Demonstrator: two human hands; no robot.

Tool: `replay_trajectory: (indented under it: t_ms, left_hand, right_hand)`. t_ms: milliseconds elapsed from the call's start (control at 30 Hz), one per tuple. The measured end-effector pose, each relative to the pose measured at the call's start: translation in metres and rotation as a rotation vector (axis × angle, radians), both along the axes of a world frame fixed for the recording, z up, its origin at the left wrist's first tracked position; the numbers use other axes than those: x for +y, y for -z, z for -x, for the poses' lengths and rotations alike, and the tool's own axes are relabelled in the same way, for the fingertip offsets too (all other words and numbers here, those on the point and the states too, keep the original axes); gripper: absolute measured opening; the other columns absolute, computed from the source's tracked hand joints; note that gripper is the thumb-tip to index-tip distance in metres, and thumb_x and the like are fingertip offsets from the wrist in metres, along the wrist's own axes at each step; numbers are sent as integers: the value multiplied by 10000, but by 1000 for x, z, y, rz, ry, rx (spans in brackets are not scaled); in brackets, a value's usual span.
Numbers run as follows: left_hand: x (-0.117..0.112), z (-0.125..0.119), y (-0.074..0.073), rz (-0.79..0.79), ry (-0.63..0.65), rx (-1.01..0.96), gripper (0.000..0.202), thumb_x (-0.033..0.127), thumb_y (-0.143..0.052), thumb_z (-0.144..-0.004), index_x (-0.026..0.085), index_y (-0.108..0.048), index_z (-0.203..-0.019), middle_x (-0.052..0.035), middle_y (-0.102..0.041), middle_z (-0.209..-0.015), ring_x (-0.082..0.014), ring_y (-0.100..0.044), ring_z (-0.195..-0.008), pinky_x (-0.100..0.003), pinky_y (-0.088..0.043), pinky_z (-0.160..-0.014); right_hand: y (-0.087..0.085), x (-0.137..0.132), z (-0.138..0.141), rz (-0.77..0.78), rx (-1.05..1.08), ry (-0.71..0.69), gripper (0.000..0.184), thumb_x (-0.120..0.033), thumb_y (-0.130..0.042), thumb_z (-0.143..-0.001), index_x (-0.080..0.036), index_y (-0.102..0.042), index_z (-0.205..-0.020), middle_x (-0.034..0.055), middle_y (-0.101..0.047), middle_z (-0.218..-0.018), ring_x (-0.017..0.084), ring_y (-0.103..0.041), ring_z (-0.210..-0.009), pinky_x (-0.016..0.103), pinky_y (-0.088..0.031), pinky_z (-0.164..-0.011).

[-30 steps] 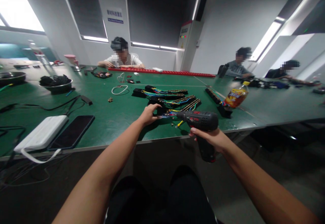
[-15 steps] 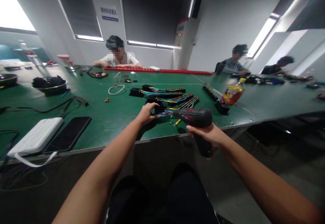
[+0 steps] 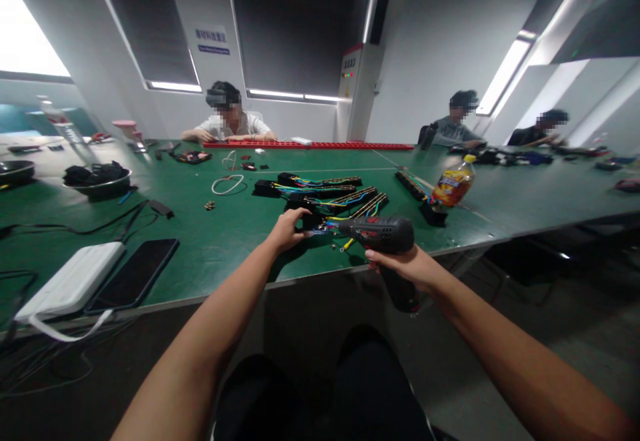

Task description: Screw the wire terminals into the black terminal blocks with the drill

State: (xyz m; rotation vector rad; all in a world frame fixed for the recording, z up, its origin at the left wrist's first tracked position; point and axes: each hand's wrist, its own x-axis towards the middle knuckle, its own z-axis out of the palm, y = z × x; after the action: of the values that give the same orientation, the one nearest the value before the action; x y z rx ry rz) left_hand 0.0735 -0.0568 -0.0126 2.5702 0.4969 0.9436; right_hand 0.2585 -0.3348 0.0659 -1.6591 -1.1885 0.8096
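My right hand (image 3: 400, 264) is wrapped round the grip of a black-and-red cordless drill (image 3: 383, 234), held level with its nose pointing left. The drill's tip meets the wired end of a black block (image 3: 314, 222) near the table's front edge. My left hand (image 3: 289, 229) grips that block from its left side, thumb and fingers bent round it. Coloured wires come out of the block, and a yellow wire with a ring terminal (image 3: 347, 244) lies below the drill. Just behind are several similar black wired strips (image 3: 345, 195). The drill hides part of the block's wiring.
A tilted drink bottle (image 3: 454, 184) stands by another wired strip (image 3: 413, 186) on the right. On the left lie a phone (image 3: 137, 274), a white power bank (image 3: 73, 277) and a metal bowl (image 3: 97, 184). Co-workers sit across the green table (image 3: 200, 247).
The whole view has shifted slightly, so the scene sits a little lower and to the left. Both hands, the drill and the block keep nearly the same positions relative to each other.
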Motion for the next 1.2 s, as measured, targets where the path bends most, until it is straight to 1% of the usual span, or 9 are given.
replay_trajectory:
  t_ms: [100, 167, 267, 367, 500, 667, 833, 1000, 1200]
  left_hand:
    - [-1, 0, -1, -12, 4, -9, 503, 366, -741, -736, 235, -582, -1194, -75, -648, -1140, -267, -607, -1059, -419, -483, -922]
    - [-1, -1, -1, -19, 7, -11, 498, 366, -741, -731, 238, -588, -1187, -73, -651, -1150, -269, -604, -1077, -420, -477, -935]
    - [-1, -1, -2, -22, -4, -4, 510, 384, -748, -727, 232, -590, -1188, -76, -657, -1159, -275, -607, -1083, -422, -474, -939]
    - [-1, -1, -3, -9, -11, 2, 516, 380, -761, -719, 229, -592, -1183, -80, -663, -1177, -276, -611, -1099, -423, -468, -953]
    - [-3, -1, -5, -21, -18, -9, 516, 325, -777, -698, 223, -599, -1171, -88, -654, -1230, -284, -590, -1173, -442, -433, -1012]
    - [-5, -1, -8, -27, -27, 14, 516, 341, -779, -701, 216, -600, -1168, -93, -662, -1218, -290, -593, -1167, -445, -440, -996]
    - [-6, 1, -11, -23, -10, 21, 494, 357, -766, -718, 220, -596, -1161, -88, -674, -1174, -282, -612, -1114, -430, -458, -959]
    - [-5, 2, -10, 4, -16, 28, 492, 369, -755, -717, 234, -593, -1161, -74, -673, -1149, -271, -621, -1077, -414, -475, -934]
    - [-4, 3, -8, 62, 14, 19, 500, 384, -737, -721, 221, -581, -1168, -63, -671, -1117, -254, -632, -1026, -388, -495, -894]
  right_hand:
    - [-10, -1, 5, 10, -4, -3, 369, -497, -791, -686, -187, -691, -860, 30, -689, -718, 185, -612, -647, 344, -528, -646]
    - [-17, 1, 7, 9, -28, -34, 387, -477, -803, -661, -196, -691, -902, 9, -673, -688, 189, -610, -641, 344, -534, -629]
    - [-27, 7, 5, 15, -42, -75, 384, -437, -818, -642, -200, -698, -920, -5, -663, -672, 195, -621, -667, 350, -549, -653]
    - [-32, 12, -1, 52, 28, -61, 347, -424, -835, -625, -198, -711, -857, 19, -695, -715, 203, -644, -690, 354, -558, -671]
    - [-37, 15, -5, 114, 86, -45, 317, -446, -845, -609, -202, -719, -766, 36, -709, -683, 204, -649, -654, 328, -549, -593]
    - [-45, 18, -1, 56, 69, -84, 293, -403, -856, -583, -195, -715, -734, 26, -701, -680, 185, -634, -623, 300, -538, -553]
    - [-49, 20, 2, 68, -2, -123, 232, -365, -826, -622, -197, -700, -720, 15, -667, -626, 169, -601, -589, 290, -520, -542]
    - [-46, 18, 1, 36, -1, -118, 226, -361, -814, -623, -203, -695, -731, 3, -660, -631, 168, -595, -596, 299, -520, -558]
    - [-46, 16, 1, 9, -26, -118, 222, -352, -791, -634, -201, -689, -760, -12, -650, -626, 152, -576, -592, 280, -497, -550]
